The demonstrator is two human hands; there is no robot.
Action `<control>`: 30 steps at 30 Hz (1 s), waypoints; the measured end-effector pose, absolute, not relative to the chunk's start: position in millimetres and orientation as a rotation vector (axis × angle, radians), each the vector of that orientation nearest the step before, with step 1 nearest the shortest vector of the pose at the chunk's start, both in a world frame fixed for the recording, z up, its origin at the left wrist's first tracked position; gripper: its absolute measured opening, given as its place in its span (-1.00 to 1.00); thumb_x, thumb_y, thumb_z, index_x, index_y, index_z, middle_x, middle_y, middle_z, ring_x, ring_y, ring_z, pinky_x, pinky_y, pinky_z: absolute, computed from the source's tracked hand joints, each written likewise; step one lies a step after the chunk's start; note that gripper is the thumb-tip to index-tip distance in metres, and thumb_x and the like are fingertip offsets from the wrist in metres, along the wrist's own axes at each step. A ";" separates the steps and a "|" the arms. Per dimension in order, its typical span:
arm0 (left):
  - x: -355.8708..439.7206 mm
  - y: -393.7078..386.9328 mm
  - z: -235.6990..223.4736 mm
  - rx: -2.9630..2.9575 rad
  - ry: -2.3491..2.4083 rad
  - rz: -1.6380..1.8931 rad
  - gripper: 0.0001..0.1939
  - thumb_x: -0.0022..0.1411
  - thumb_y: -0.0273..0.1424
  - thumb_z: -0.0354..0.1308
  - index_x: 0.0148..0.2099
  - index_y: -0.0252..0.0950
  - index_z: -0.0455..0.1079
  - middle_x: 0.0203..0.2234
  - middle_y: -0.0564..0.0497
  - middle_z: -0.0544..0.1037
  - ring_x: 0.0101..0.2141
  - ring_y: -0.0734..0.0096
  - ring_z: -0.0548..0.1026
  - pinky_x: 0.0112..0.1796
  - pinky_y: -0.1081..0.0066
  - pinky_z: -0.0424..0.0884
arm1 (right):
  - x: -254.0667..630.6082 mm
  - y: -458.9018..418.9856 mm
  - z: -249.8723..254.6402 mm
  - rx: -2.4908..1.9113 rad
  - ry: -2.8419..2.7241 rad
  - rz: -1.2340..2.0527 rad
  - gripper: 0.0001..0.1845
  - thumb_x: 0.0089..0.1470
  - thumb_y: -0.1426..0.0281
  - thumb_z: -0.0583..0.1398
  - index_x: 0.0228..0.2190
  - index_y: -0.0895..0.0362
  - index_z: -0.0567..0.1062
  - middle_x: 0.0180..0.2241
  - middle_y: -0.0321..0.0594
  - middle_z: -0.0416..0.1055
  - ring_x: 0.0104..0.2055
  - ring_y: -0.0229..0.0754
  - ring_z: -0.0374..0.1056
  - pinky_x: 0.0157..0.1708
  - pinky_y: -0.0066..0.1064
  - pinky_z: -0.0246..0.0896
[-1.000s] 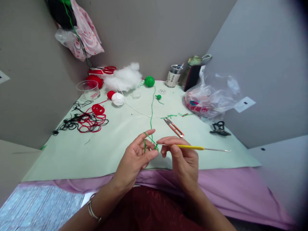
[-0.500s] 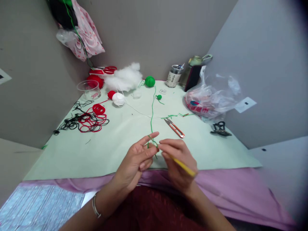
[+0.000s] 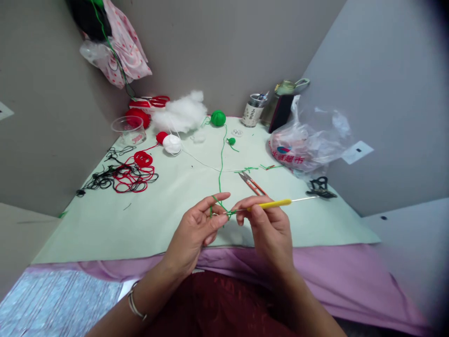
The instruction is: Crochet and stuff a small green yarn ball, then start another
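Observation:
My left hand [image 3: 196, 229] pinches a strand of green yarn [image 3: 220, 164], with the strand looped over its raised forefinger. The yarn runs across the pale green table [image 3: 168, 206] to a green yarn ball [image 3: 218, 118] at the back. My right hand [image 3: 266, 224] is closed round a crochet hook with a yellow handle [image 3: 270, 204]. The hook's metal tip sits in the small green stitches between my two hands, and its metal tail points right.
Orange thread snips [image 3: 254, 184] lie just beyond my right hand. Tangled red and black yarn [image 3: 122, 173] lies at the left. White stuffing [image 3: 180, 114], a white ball [image 3: 172, 143], a clear cup [image 3: 129, 130], a jar [image 3: 253, 111] and a plastic bag [image 3: 305, 140] line the back and right.
My right hand swung the hook's handle down toward me half a second ago, then back up. It now lies level again, pointing right. My left hand barely moved.

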State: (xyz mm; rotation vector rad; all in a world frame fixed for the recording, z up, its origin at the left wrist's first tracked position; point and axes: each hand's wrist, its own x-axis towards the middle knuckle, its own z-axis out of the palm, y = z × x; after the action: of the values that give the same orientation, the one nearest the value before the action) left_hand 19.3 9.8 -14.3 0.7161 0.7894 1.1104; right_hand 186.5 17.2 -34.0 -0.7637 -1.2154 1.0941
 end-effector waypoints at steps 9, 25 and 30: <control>19.8 8.6 -17.1 0.714 0.780 1.104 -0.60 0.15 -0.34 0.51 0.06 -0.13 0.64 -0.33 0.13 0.44 -0.63 0.85 0.10 -0.61 0.60 -0.04 | 184.0 13.2 -33.3 -0.767 -1.268 1.042 -0.81 0.39 0.35 0.21 -0.20 0.00 0.66 -0.29 -0.27 0.61 -0.36 -0.27 0.45 -0.32 -0.39 0.39; 26.0 7.8 -10.8 0.587 0.766 1.113 -0.35 0.09 -0.40 0.53 0.23 -0.24 0.51 -0.43 0.18 0.40 -0.63 0.80 0.05 -0.62 0.61 -0.07 | 180.5 6.1 -33.3 -0.805 -1.486 0.731 -0.76 0.34 0.45 0.22 -0.12 -0.04 0.68 -0.20 -0.17 0.61 -0.21 -0.14 0.49 -0.23 -0.25 0.44; 18.3 11.2 -16.1 0.526 0.622 1.046 -0.53 0.15 -0.46 0.47 0.12 -0.27 0.59 -0.39 0.14 0.42 -0.67 0.89 -0.02 -0.63 0.60 -0.14 | 184.6 11.7 -30.8 -0.811 -1.219 0.882 -0.83 0.33 0.36 0.26 -0.25 0.02 0.69 -0.33 -0.21 0.59 -0.44 -0.24 0.41 -0.42 -0.35 0.37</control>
State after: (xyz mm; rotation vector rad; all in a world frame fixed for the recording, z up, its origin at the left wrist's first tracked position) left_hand 18.3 11.2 -16.1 0.5261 0.6224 1.0456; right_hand 184.6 11.7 -30.8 -0.8108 -1.2192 0.8819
